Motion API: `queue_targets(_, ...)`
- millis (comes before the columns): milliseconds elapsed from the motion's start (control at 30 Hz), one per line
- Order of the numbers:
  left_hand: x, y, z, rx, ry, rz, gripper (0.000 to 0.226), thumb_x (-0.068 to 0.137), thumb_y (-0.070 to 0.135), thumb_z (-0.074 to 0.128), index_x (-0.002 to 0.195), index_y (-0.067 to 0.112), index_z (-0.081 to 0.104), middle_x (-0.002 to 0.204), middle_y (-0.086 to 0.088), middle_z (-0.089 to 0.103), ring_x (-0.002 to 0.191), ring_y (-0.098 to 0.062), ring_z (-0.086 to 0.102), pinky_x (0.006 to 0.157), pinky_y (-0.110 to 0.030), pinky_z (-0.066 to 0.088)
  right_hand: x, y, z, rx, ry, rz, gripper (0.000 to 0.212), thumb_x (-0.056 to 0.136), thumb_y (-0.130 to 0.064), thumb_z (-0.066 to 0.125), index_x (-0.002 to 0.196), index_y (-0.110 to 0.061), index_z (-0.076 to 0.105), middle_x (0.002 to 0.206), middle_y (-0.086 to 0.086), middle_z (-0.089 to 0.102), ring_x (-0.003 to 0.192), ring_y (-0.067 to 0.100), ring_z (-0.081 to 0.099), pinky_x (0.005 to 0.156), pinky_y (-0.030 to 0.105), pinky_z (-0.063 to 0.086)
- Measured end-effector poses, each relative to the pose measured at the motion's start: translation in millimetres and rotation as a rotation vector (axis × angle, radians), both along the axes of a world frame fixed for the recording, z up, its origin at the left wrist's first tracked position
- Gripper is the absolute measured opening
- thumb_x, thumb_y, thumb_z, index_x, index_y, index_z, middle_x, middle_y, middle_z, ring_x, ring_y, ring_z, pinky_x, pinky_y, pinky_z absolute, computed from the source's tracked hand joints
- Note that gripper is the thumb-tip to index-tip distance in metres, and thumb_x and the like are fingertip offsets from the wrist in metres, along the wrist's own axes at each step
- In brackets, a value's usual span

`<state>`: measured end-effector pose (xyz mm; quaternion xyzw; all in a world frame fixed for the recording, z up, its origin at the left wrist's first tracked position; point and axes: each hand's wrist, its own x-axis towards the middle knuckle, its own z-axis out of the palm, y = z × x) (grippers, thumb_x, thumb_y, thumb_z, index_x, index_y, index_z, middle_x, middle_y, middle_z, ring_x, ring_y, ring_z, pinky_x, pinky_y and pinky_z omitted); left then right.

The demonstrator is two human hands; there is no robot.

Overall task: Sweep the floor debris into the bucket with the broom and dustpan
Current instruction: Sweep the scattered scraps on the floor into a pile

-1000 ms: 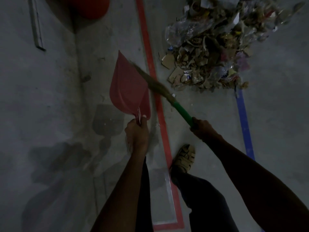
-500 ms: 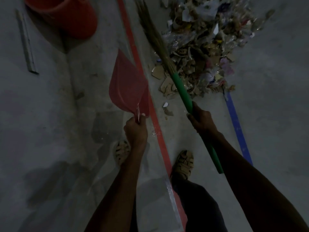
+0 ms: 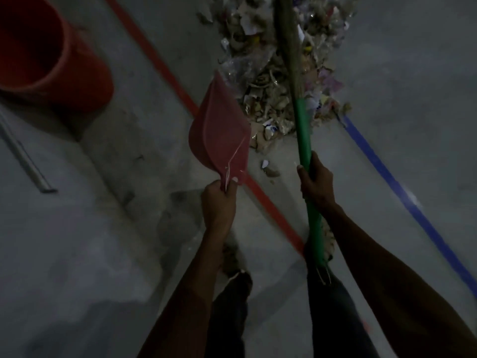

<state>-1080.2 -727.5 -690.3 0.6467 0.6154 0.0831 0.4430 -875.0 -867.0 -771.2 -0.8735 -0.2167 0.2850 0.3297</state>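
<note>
The left hand point(image 3: 219, 200) grips the handle of a red dustpan point(image 3: 219, 133), held off the floor beside the debris pile point(image 3: 273, 81). The right hand point(image 3: 316, 182) is wrapped around the green broom point(image 3: 303, 127) handle, bristles over the pile. An orange-red bucket point(image 3: 51, 60) stands well apart, far left. The dim grey concrete floor point(image 3: 103, 241) carries a red stripe point(image 3: 165, 71) and a blue stripe point(image 3: 402, 192); a metal bar point(image 3: 23, 156) lies near the bucket.

Dim grey concrete floor point(image 3: 387, 60), taped lines point(image 3: 382, 166)
</note>
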Motion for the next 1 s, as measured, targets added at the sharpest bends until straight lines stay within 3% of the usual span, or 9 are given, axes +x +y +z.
queue_targets(67, -11, 19, 15, 0.018, 0.044, -0.119, 0.041, 0.093, 0.032, 0.065, 0.059, 0.015, 0.05, 0.051, 0.009, 0.046, 0.046, -0.003, 0.04, 0.044, -0.023, 0.028, -22, 4, 11, 0.006, 0.01, -0.127, 0.059, 0.103, -0.031, 0.054, 0.155, -0.013, 0.032, 0.088, 0.012, 0.068, 0.052, 0.018, 0.063, 0.044, 0.023, 0.053)
queue_targets(200, -15, 61, 33, 0.052, 0.064, -0.268, 0.038, 0.093, 0.036, 0.065, 0.064, 0.012, 0.056, 0.054, 0.007, 0.052, 0.049, -0.004, 0.045, 0.049, -0.025, 0.027, -59, 14, 16, 0.079, 0.009, -0.389, 0.045, 0.101, -0.033, 0.055, 0.142, -0.017, 0.045, 0.077, 0.008, 0.065, 0.052, 0.021, 0.064, 0.048, 0.039, 0.058)
queue_targets(333, 9, 100, 33, 0.038, 0.034, -0.354, 0.036, 0.093, 0.037, 0.063, 0.068, 0.012, 0.06, 0.06, 0.002, 0.059, 0.058, -0.018, 0.056, 0.055, -0.025, 0.033, -90, 20, 1, 0.09, -0.024, -0.62, 0.041, 0.098, -0.042, 0.054, 0.134, -0.021, 0.051, 0.079, 0.01, 0.064, 0.06, 0.03, 0.065, 0.055, 0.046, 0.057)
queue_targets(400, 30, 116, 29, 0.055, 0.024, -0.377, 0.035, 0.093, 0.039, 0.063, 0.08, 0.007, 0.069, 0.072, -0.006, 0.068, 0.067, -0.022, 0.063, 0.057, -0.024, 0.036, -95, 27, -5, 0.039, -0.001, -0.714, 0.033, 0.096, -0.041, 0.054, 0.124, -0.024, 0.054, 0.078, 0.01, 0.063, 0.063, 0.033, 0.064, 0.057, 0.048, 0.057)
queue_targets(533, 69, 135, 32, 0.05, -0.008, -0.517, 0.032, 0.095, 0.04, 0.061, 0.081, 0.011, 0.068, 0.071, 0.003, 0.063, 0.06, -0.01, 0.056, 0.05, -0.021, 0.031, -92, 39, -14, -0.033, 0.072, -0.925, 0.015, 0.089, -0.039, 0.054, 0.097, -0.027, 0.055, 0.08, 0.005, 0.065, 0.068, 0.034, 0.067, 0.06, 0.054, 0.058)
queue_targets(700, 83, 158, 36, 0.011, -0.033, -0.682, 0.029, 0.094, 0.039, 0.06, 0.075, 0.017, 0.062, 0.063, 0.007, 0.055, 0.061, -0.014, 0.054, 0.05, -0.024, 0.029, -85, 63, 4, 0.044, 0.169, -1.251, 0.017, 0.092, -0.024, 0.057, 0.094, -0.007, 0.058, 0.072, 0.011, 0.059, 0.047, 0.022, 0.056, 0.051, 0.039, 0.054)
queue_targets(833, 82, 189, 40, 0.006, -0.018, -0.805, 0.029, 0.095, 0.037, 0.061, 0.086, 0.01, 0.07, 0.072, -0.001, 0.062, 0.067, -0.018, 0.056, 0.057, -0.025, 0.031, -83, 89, 29, 0.12, 0.189, -1.391, 0.017, 0.097, -0.018, 0.057, 0.099, -0.001, 0.059, 0.072, 0.011, 0.06, 0.045, 0.019, 0.054, 0.042, 0.029, 0.05)
queue_targets(1000, 77, 251, 32, -0.022, 0.021, -0.973, 0.038, 0.094, 0.044, 0.06, 0.092, 0.008, 0.07, 0.084, -0.012, 0.07, 0.079, -0.03, 0.065, 0.062, -0.029, 0.039, -92, 140, 50, 0.165, 0.275, -1.503, 0.012, 0.096, -0.015, 0.058, 0.092, -0.003, 0.058, 0.075, 0.014, 0.059, 0.051, 0.023, 0.054, 0.043, 0.03, 0.049)
